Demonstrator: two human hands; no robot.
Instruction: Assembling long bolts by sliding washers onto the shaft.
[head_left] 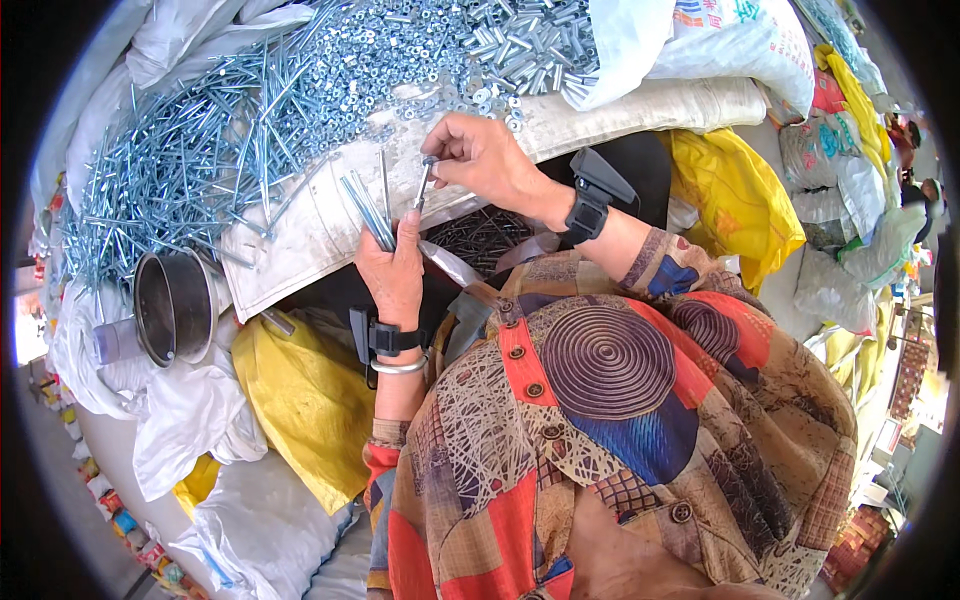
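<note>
Beyond the mat [285, 255], nuts [350, 85] glitter. Left hand [393, 272] grips rods [367, 210], right hand [487, 160] seemingly pinches a bolt [424, 183]; loosening might spill them.

cannot make out the tiny piece [429, 161] in the right hand [482, 158], nor dark pieces [482, 240] past the near edge of the white cloth [310, 232].

Before you, beyond a long off-white fabric strip [640, 110], thin silvery metal rods [150, 190] lie left of small silvery ring-shaped metal nuts [370, 62], with short silvery metal tubes [540, 45] right of them. A round grey metal pot [168, 300] sits at your left, nearer than most rods.
</note>
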